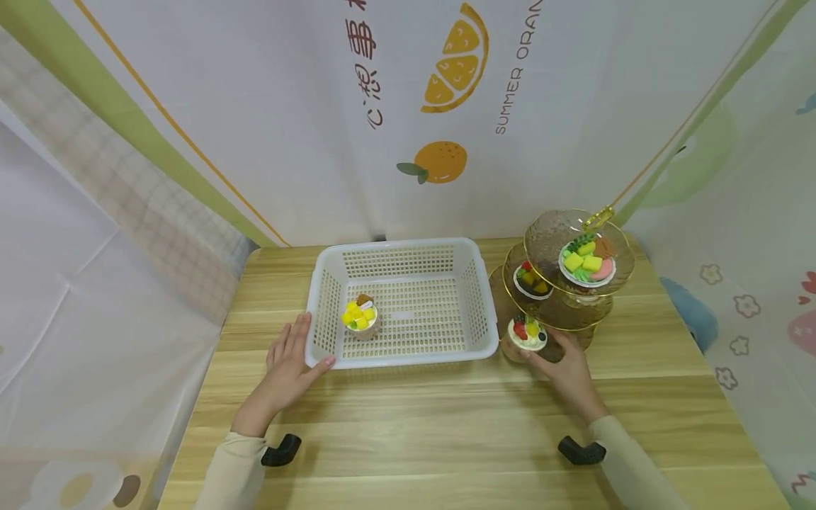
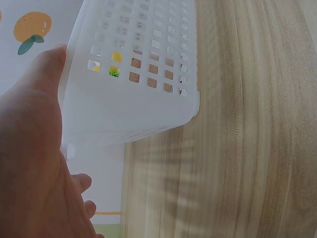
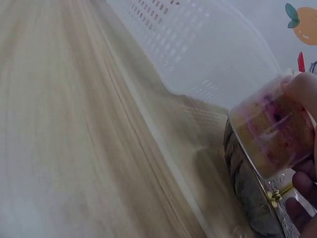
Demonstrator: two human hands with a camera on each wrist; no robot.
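A white plastic basket [image 1: 404, 358] with grid-holed walls stands mid-table. My left hand [image 1: 290, 365] touches its near left corner, thumb on the front rim and straight fingers along the left side. Inside it, toward the left, is a dessert cup [image 1: 360, 317] topped with yellow cubes. My right hand [image 1: 566, 368] grips another dessert cup [image 1: 527, 336], with white cream, strawberry and dark berries on top. In the right wrist view this clear-sided dessert cup [image 3: 272, 130] shows pink and yellow layers, overlapping the lowest plate of a gold-rimmed tiered stand [image 1: 576, 319].
The stand's top plate bears a dessert cup [image 1: 586, 262] with yellow cubes and green leaves; a darker dessert cup [image 1: 533, 281] sits on the tier below. A printed curtain [image 1: 306, 163] hangs behind the wooden table [image 1: 414, 439], close to the basket's back rim.
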